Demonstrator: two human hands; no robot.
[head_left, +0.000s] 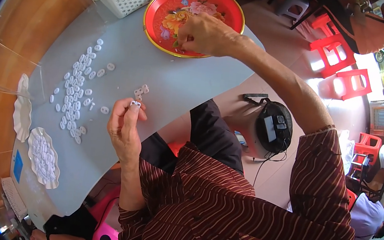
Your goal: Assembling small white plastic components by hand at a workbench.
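Note:
My left hand (pixel 125 128) pinches a small white plastic piece (pixel 135 104) between thumb and fingertips, just above the near edge of the grey table. Right beside those fingertips lie a few small pale pieces (pixel 141 90) in a cluster. My right hand (pixel 208 34) reaches over a round red tray (pixel 156 6) with a gold rim and a flower pattern. Its fingers are curled together low over the tray, and what they hold, if anything, is hidden. Left of my left hand, many white oval plastic pieces (pixel 77 90) lie scattered on the table.
A white scalloped dish (pixel 54 180) holds a heap of white pieces, with another wavy white dish (pixel 22 107) behind it. A white perforated basket (pixel 134 3) stands beside the tray. Clear panels (pixel 10 67) border the table's left. Red stools (pixel 334 51) and other people are at right.

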